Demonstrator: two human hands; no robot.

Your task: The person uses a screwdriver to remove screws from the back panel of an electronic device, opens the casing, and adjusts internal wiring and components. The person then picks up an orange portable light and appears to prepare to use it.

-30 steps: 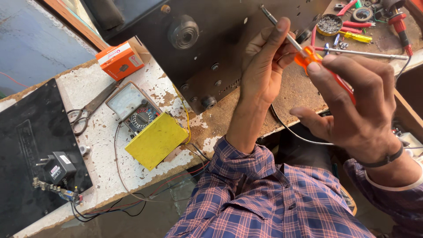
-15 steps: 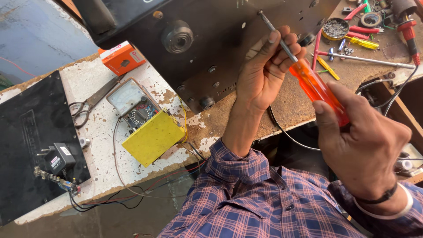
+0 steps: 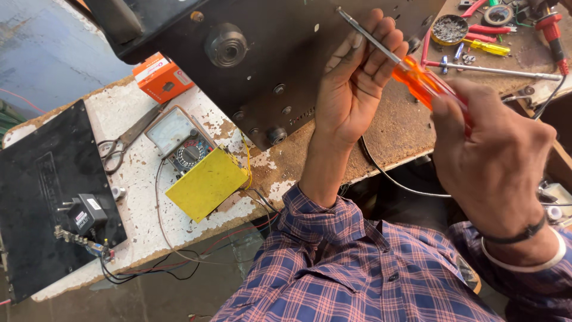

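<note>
Orange screwdriver [image 3: 420,77] in both hands

The screwdriver [image 3: 417,74] lies across both hands, left hand [image 3: 357,83] on the shaft, right hand [image 3: 494,161] on the handle. The metal box [image 3: 268,53] sits behind them on the table [image 3: 393,125]. The meter [image 3: 182,143] lies to the left, scissors [image 3: 128,140] beside it.

orange screwdriver handle [image 3: 424,80], yellow meter case [image 3: 207,183], plaid sleeve [image 3: 333,238]

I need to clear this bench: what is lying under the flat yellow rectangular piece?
The yellow rectangular piece lies over the lower end of a grey analogue multimeter, whose dial and meter window still show. Thin wires emerge at its right edge; anything else beneath is covered.
</note>
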